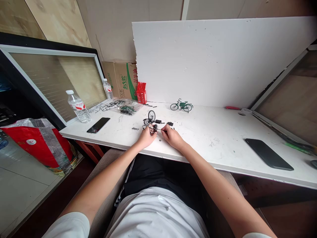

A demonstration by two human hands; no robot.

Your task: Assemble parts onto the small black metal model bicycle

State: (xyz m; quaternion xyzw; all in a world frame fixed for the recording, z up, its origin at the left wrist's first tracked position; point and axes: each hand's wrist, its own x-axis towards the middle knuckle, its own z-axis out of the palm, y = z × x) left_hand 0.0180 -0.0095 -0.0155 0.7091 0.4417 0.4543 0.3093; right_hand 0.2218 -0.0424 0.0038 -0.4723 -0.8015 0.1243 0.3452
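Note:
My left hand [146,137] is closed around a small black model bicycle part [154,128], a little frame with a wheel, at the near edge of the white table [210,132]. My right hand [172,136] pinches a thin black tool or rod [161,130] whose tip meets that part. Just beyond my fingers lie a loose black wheel [151,116] and several small black pieces [169,123]. A finished green model bicycle [181,105] stands farther back.
A black phone [98,125] lies at the left, another phone [268,153] at the right. Two water bottles [78,106], part sprues and a bag of green parts [126,109], a red box [141,92], a cardboard box and a white foam board line the back.

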